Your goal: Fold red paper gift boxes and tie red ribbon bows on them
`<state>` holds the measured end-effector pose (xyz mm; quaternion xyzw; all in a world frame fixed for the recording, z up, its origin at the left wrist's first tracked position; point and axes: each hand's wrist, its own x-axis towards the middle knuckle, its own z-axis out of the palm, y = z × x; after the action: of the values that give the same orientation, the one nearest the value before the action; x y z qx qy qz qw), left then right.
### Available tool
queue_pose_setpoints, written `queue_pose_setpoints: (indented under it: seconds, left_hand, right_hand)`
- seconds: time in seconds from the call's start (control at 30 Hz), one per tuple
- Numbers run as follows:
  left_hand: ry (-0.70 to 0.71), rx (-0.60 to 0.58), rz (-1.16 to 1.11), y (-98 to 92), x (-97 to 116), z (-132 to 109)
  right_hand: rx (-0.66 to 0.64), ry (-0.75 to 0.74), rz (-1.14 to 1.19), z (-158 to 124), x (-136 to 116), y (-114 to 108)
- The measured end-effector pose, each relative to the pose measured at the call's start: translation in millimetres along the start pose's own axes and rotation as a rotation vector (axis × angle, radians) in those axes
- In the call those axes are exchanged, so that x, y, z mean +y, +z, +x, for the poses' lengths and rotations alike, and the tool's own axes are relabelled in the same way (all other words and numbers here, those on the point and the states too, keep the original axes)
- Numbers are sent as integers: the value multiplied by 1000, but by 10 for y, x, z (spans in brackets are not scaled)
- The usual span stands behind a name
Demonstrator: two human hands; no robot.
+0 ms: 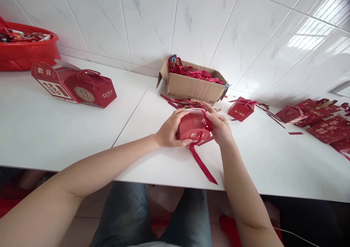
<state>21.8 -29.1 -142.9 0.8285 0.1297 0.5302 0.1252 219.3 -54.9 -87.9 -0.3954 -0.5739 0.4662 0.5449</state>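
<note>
A small red gift box (191, 124) with rounded end flaps stands on the table in front of me. My left hand (172, 130) is wrapped round its left side, thumb on the near face and fingers over the far edge. A dark red ribbon (202, 165) hangs from the front of the box, its tail lying toward the table's near edge. At the box's right side, my right hand (217, 124) has thumb and fingers closed on the ribbon there. The fingers partly hide where ribbon and box meet.
Behind the box sits a cardboard box (195, 86) of red ribbons. Two red gift boxes (94, 88) are at left, near a red basket (30, 51) of wrapped items. A ribbon-tied box (242, 109) and several red bags (330, 126) stand right. White tiles line the wall.
</note>
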Motion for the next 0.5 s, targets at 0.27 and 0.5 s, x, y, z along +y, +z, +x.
queue_pose_setpoints:
  seconds: [0.27,0.5]
  left_hand:
    - [1,-22,40,-6,1,-33]
    - [-9,-27,32,3,10,-30]
  right_hand:
    - [-21,-12,-84,6,78,33]
    - [-25,-35,-149,2,85,43]
